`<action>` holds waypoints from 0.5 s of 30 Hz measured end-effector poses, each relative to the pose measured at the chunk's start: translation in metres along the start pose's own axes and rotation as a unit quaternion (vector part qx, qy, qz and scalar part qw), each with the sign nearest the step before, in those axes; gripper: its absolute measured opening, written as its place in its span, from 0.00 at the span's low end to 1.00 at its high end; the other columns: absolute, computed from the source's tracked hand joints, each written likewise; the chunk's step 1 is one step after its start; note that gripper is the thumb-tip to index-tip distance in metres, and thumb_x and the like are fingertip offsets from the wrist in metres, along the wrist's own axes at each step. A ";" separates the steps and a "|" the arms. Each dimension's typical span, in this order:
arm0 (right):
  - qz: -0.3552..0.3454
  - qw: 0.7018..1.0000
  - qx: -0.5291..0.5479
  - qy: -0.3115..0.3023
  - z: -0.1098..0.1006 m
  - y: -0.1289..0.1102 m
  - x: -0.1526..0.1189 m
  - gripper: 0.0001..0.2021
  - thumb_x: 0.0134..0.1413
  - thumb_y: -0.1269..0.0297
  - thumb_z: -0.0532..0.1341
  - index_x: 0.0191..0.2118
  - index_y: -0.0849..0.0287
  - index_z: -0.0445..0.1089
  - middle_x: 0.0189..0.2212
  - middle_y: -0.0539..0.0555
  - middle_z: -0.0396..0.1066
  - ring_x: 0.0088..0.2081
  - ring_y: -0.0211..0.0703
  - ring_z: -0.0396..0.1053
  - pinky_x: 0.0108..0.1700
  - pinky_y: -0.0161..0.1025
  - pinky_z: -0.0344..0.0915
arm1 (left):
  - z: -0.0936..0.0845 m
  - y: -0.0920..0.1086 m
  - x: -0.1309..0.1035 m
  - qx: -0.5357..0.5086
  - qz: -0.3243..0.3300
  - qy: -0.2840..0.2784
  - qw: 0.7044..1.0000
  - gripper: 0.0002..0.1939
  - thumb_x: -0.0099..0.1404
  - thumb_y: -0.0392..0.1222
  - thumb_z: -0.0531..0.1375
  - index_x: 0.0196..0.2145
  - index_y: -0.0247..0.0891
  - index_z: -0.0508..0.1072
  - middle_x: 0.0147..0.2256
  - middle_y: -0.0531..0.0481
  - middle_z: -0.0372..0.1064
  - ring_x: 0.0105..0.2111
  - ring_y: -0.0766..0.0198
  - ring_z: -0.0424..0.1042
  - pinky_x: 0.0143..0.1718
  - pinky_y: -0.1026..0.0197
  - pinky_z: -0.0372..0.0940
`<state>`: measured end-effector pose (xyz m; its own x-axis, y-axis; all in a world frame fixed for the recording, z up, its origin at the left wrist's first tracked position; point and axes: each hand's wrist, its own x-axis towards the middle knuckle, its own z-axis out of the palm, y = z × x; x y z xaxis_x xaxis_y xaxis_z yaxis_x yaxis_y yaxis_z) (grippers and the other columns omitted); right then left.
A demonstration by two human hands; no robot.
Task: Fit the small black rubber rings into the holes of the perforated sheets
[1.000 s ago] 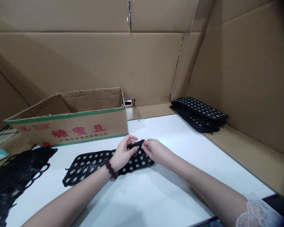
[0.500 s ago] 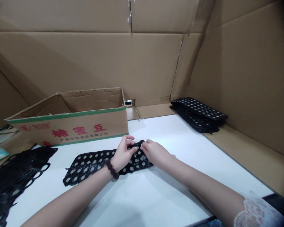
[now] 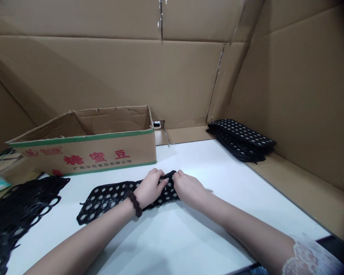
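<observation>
A black sheet with rows of round holes point(image 3: 103, 200) lies on the white table, its left part flat. Both hands pinch its far edge near the right end. My left hand point(image 3: 152, 188), with a dark beaded band at the wrist, has its fingers closed on that edge. Close beside it, my right hand point(image 3: 187, 188) grips the sheet's far right corner, its fingertips bent round the material. The hands hide part of the sheet's right end.
Behind the sheet stands an open cardboard box point(image 3: 83, 154) with green edges. Tangled black perforated material point(image 3: 20, 214) lies at the left. A stack of black dotted sheets point(image 3: 240, 137) sits at the back right. Cardboard walls point(image 3: 117, 76) surround the white table point(image 3: 212, 236).
My left hand has closed its raised fingers onto the sheet's edge. My right hand has turned slightly, and the sheet's right end is drawn up and inward a little.
</observation>
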<state>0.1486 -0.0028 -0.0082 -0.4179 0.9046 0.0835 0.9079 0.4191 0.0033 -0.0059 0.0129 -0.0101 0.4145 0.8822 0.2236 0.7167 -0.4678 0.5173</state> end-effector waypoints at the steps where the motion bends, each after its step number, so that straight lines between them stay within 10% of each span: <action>1: 0.001 1.000 0.000 -0.006 -0.001 0.000 0.000 0.09 0.50 0.75 0.47 0.37 0.65 0.60 0.32 0.59 0.63 0.29 0.43 0.66 0.27 0.35 0.55 | 0.000 0.000 0.000 0.011 0.002 -0.003 1.000 0.07 0.60 0.41 0.48 0.29 0.37 0.63 0.31 0.46 0.61 0.35 0.58 0.62 0.36 0.58 0.58; 15: 0.015 1.000 -0.015 -0.005 -0.002 -0.003 0.004 0.09 0.50 0.75 0.48 0.36 0.62 0.61 0.29 0.56 0.63 0.28 0.44 0.67 0.24 0.35 0.54 | -0.001 0.007 -0.004 0.169 0.036 -0.044 0.984 0.09 0.62 0.43 0.47 0.27 0.36 0.58 0.29 0.46 0.62 0.33 0.57 0.60 0.35 0.57 0.57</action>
<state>0.1440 -0.0009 -0.0056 -0.3903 0.9177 0.0742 0.9207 0.3891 0.0309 -0.0033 0.0059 -0.0068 0.5065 0.8454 0.1698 0.8238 -0.5326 0.1944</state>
